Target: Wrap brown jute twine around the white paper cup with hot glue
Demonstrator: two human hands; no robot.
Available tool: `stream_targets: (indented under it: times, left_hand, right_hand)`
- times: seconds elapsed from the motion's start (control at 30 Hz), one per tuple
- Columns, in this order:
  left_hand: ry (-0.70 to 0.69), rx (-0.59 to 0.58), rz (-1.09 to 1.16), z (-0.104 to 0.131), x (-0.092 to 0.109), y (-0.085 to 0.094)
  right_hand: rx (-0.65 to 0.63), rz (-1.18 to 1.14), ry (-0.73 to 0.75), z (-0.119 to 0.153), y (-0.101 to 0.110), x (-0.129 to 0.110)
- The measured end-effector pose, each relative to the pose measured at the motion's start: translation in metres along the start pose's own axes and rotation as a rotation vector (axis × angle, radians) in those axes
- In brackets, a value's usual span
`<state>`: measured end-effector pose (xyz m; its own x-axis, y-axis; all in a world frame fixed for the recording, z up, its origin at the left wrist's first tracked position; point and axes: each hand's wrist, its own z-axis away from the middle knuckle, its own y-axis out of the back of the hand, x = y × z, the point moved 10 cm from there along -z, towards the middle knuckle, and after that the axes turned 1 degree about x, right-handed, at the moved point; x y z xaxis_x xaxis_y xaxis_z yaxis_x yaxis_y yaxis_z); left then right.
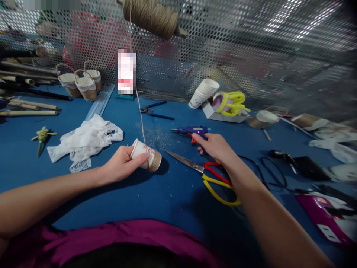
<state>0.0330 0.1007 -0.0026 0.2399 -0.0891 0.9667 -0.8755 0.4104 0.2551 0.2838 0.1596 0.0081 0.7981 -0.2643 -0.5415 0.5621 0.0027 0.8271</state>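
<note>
My left hand [122, 163] is closed around a white paper cup [139, 153] tilted on its side, its base end to the right. Brown twine [155, 162] wraps the base end, and a strand [141, 119] runs from the cup up toward the twine spool [150, 18]. In my right hand [210, 146] is a blue hot glue gun [192, 130], fingers around its handle near the orange trigger, nozzle pointing left. A small red light shows on its body. Beneath my right forearm lie scissors [189, 163] with red and yellow handles, blades toward the cup.
White lace [86, 139] lies left of the cup. Pliers [152, 109] and a lit phone [126, 72] are farther back. Finished twine baskets [86, 87] stand back left, stacked paper cups [205, 93] back right. A cord [262, 171] and purple power strip [320, 216] occupy the right.
</note>
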Motion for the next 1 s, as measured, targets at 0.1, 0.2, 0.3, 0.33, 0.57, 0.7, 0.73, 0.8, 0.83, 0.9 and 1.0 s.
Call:
stream_targets:
  times: [0.1, 0.2, 0.3, 0.33, 0.57, 0.7, 0.73, 0.8, 0.83, 0.9, 1.0]
  left_hand:
    - [-0.005, -0.016, 0.015, 0.001, -0.001, -0.002]
    - [-0.003, -0.026, 0.029, 0.001, -0.001, -0.005]
    - [0.012, -0.052, 0.058, 0.002, 0.002, -0.010]
    - [0.016, -0.060, 0.059, 0.002, 0.002, -0.011]
    - [0.028, -0.074, -0.003, 0.005, 0.004, -0.011]
    - [0.093, -0.068, 0.132, 0.001, -0.001, -0.011]
    - [0.115, -0.069, 0.187, 0.000, -0.002, -0.012]
    - [0.186, -0.060, 0.262, 0.000, -0.007, -0.012]
    - [0.219, -0.056, 0.289, 0.000, -0.009, -0.013]
    - [0.254, -0.062, 0.328, 0.001, -0.010, -0.014]
    - [0.260, -0.073, 0.348, 0.003, -0.007, -0.016]
  right_hand:
    - [0.066, 0.087, 0.047, -0.004, 0.007, -0.005]
    - [0.147, 0.147, 0.163, 0.005, 0.016, -0.027]
    - [0.079, 0.128, 0.330, 0.028, 0.001, -0.068]
    - [-0.011, 0.092, 0.408, 0.038, -0.013, -0.085]
    - [-0.350, -0.411, 0.604, 0.083, -0.068, -0.152]
    - [-0.258, -0.466, 0.578, 0.084, -0.048, -0.146]
    - [-0.250, -0.478, 0.569, 0.085, -0.043, -0.143]
    - [-0.233, -0.493, 0.539, 0.086, -0.033, -0.137]
    - [-0.217, -0.497, 0.521, 0.086, -0.029, -0.134]
    - [-0.173, -0.494, 0.500, 0.086, -0.023, -0.130]
    - [-0.127, -0.470, 0.494, 0.085, -0.021, -0.128]
